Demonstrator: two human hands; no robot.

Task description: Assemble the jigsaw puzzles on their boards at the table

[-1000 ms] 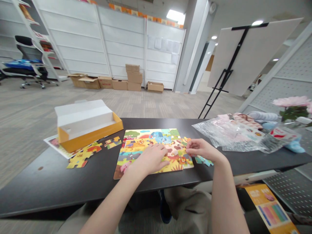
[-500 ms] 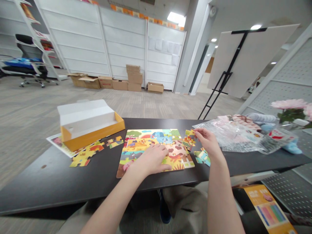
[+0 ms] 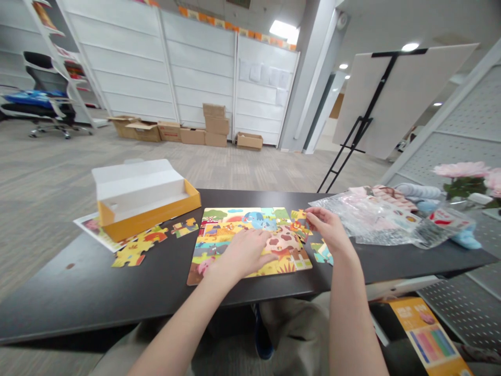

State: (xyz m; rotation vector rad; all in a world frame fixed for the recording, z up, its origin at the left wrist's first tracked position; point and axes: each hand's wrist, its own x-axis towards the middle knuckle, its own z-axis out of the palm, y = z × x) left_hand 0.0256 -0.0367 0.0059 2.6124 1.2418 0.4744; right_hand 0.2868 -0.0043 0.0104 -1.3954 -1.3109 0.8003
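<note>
A colourful animal jigsaw puzzle (image 3: 284, 241) lies on the dark table, its joined part showing an elephant, a cow pattern and a pig. My left hand (image 3: 247, 254) rests flat on the middle of it, fingers stretched out. At the puzzle's upper right edge, my right hand (image 3: 327, 228) pinches a yellow-and-orange puzzle piece (image 3: 299, 225) with a lion on it. Whether that piece touches the joined part I cannot tell. Light-blue and green loose pieces (image 3: 321, 253) lie below my right hand, partly hidden by the wrist.
On the left stands an open yellow-and-white box (image 3: 151, 213) over a printed sheet (image 3: 88, 225), with several loose pieces (image 3: 135, 251) in front. Clear plastic bags (image 3: 376, 219) and pink flowers (image 3: 464, 171) fill the right side. An easel (image 3: 354, 136) stands behind the table.
My right hand has shifted slightly left with the lion piece, bringing it closer to the puzzle's right edge. My left hand stays on the puzzle, with its fingers slightly shifted.
</note>
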